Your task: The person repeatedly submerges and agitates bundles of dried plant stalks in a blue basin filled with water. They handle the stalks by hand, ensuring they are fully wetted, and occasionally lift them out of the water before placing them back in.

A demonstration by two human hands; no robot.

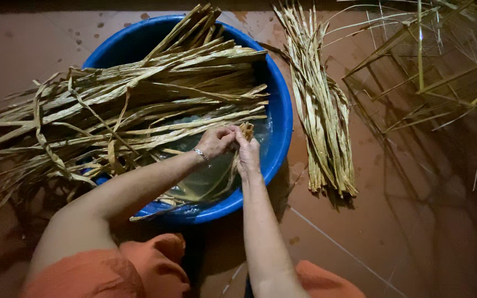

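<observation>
Dried strips (139,105) over blue basin (282,110), both hands' fingers (233,135) pinching one strip end, red tiled floor (393,232), dim room.

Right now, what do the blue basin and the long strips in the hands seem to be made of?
The blue basin looks like smooth, glossy moulded plastic. The strips look like dried plant fibre, perhaps leaf or reed: tan, matte, flat, with frayed ends. Both the left hand and the right hand pinch some.

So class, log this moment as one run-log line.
left hand: pinching dried leaf strips | right hand: same strips | blue basin: water, soaking bundle
</observation>
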